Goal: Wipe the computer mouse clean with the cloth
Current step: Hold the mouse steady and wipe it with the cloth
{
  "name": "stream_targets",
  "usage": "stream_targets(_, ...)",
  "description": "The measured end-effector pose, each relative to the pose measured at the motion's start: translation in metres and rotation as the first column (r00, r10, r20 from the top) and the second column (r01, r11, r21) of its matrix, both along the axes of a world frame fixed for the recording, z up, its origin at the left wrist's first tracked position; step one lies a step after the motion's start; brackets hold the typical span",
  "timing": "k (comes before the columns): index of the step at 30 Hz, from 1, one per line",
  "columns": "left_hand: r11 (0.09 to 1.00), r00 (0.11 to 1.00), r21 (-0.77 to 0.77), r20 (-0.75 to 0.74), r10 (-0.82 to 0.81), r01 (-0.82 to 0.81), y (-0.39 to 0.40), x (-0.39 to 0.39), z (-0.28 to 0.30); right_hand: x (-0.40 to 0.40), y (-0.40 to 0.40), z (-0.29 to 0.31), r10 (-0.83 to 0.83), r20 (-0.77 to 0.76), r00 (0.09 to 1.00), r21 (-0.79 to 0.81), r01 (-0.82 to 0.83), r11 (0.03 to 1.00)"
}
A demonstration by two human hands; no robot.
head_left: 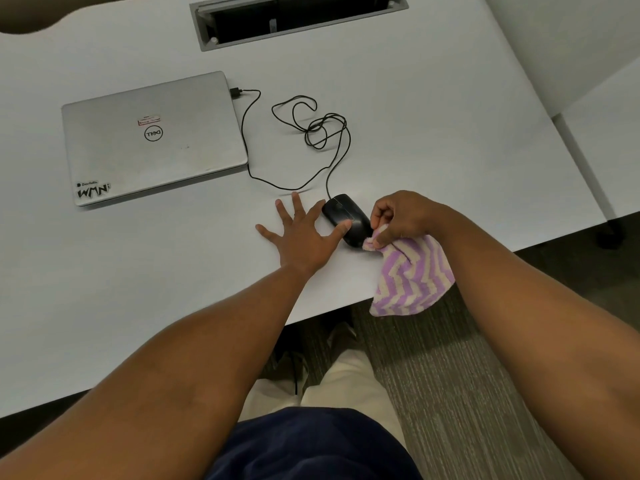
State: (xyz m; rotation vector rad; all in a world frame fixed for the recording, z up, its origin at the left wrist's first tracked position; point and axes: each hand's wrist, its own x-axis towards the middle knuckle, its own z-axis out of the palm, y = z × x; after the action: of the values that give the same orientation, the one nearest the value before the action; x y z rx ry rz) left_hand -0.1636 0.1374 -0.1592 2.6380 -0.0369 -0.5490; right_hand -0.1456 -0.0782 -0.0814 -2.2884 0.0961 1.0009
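A black wired computer mouse [346,216] lies on the white table near its front edge. My left hand [301,237] rests flat on the table just left of the mouse, fingers spread, with the thumb tip on the mouse's left side. My right hand [405,216] is closed on a purple and cream zigzag cloth [412,275]. A bunched corner of the cloth touches the mouse's near right side. The remainder of the cloth hangs down past the table edge.
The mouse's black cable [311,126] loops across the white table [433,116] to a shut silver laptop [152,136] at the left. A grey cable hatch [298,20] is set into the table at the back. Carpet floor [450,375] and my legs lie below.
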Motion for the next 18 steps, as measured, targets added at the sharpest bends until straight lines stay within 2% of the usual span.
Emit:
stream_targets(8, 1.000, 1.000, 0.019, 0.013, -0.001, 0.001, -0.001, -0.001, -0.001, 0.006, 0.006, 0.004, -0.168, 0.115, 0.979, 0.085, 0.158, 0.984)
stream_targets(14, 1.000, 1.000, 0.009, 0.008, 0.001, -0.001, 0.000, -0.001, -0.002, 0.001, 0.010, 0.002, 0.006, 0.050, 0.999, 0.007, -0.006, 1.000)
stream_targets(18, 1.000, 1.000, 0.005, 0.009, 0.006, -0.006, -0.001, -0.001, -0.002, 0.005, 0.011, 0.008, -0.015, 0.102, 0.995, 0.002, 0.015, 1.000)
